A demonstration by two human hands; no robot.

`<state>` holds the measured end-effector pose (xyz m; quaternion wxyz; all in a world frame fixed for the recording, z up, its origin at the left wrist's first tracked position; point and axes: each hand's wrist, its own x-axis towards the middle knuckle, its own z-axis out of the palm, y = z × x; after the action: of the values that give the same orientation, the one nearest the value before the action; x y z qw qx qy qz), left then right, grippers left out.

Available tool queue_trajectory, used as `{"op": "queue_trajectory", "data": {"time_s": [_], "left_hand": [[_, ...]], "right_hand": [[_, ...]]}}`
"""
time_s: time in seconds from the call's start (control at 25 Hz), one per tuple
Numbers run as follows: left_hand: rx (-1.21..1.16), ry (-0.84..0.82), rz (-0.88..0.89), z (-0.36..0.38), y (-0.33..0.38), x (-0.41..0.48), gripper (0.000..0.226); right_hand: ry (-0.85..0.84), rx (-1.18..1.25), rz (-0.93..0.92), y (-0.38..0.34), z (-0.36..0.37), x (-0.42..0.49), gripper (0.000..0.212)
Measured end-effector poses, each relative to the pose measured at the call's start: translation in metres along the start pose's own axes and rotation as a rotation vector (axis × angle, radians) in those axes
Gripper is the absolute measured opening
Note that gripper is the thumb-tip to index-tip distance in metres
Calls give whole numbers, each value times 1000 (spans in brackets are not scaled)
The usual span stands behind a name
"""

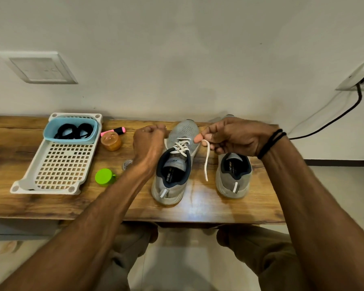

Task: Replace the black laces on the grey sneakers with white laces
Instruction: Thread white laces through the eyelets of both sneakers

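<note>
Watching from beside the wooden table (198,208); the person is partway through lacing the left sneaker (172,185); a white lace (181,146) already crisscrosses several rows of eyelets over the tongue; no black lace shows on this shoe; no bow is tied yet.

The right hand (235,136) pinches one free end of the white lace between thumb and forefinger, other fingers curled under; the tail hangs down between the two shoes. The left hand (149,143) is a closed fist on the other side of the shoe, near the toe; a short bit of lace runs up toward it, but the grip is hidden, so I cannot tell if it holds the other end.

The right sneaker (233,177) stands alongside, near the first, heel toward the person; its eyelets sit behind the right hand, so its lace state is unknown; my guess is that up to half the job may be left.

Containers: a white slotted tray (61,164) sits at the table's left; a blue tub (72,140) sits in its far end with the black laces (74,131) bundled inside. Loose beside the tray are an orange jar (111,141), contents unreadable; a pink highlighter (114,131); a green lid (104,177).
</note>
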<state>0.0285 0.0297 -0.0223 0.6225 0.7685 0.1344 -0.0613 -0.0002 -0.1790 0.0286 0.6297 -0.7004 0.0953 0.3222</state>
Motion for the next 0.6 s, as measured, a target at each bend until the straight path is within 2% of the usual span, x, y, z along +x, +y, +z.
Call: {"op": "queue_trajectory", "data": {"time_s": [0.2,0.32,0.44,0.56,0.6], "left_hand": [[-440,-15,-38,-3,17,2,28],[-499,-86,-13,-3,22,-2,36],[-516,-124,108,-3,30,-6,35],[-446,-132,310,-3,34,-8,40],[-425,-140,351,-3,35,-9,46]], "right_hand": [[-34,224,-132,-6,8,-3,30],[-66,458,-185,-8,11,-2,37],[96,605,-238,-10,18,7,34],[351,569,-303,-10,25,16,14],[419,537,-325,-11,28,17,14]]}}
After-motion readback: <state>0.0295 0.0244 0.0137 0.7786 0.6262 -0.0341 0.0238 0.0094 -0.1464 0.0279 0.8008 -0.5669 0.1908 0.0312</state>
